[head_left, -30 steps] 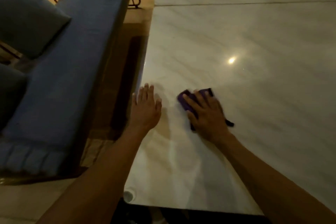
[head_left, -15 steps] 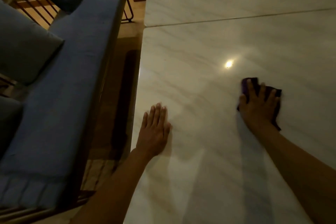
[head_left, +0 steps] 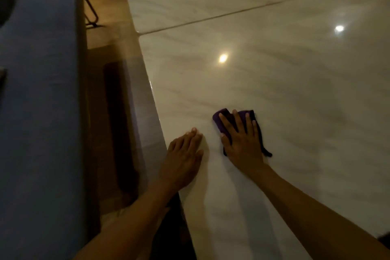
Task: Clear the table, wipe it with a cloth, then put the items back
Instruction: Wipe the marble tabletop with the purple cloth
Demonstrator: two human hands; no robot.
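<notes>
A glossy white marble table (head_left: 285, 82) fills the right of the head view, with a seam running across its far part. A crumpled dark purple cloth (head_left: 219, 119) lies on it near the left edge. My right hand (head_left: 242, 143) presses flat on the cloth, fingers spread over it. My left hand (head_left: 183, 158) rests palm down on the bare tabletop just left of the cloth, close to the table's left edge, holding nothing.
A blue upholstered sofa (head_left: 40, 99) runs along the left, separated from the table by a narrow strip of wooden floor (head_left: 109, 112). A metal furniture leg (head_left: 90, 12) stands at the far end of that gap.
My right hand slid the cloth from the middle of the table back left, close to my left hand. The left hand stayed near the table's left edge. The view shifted.
</notes>
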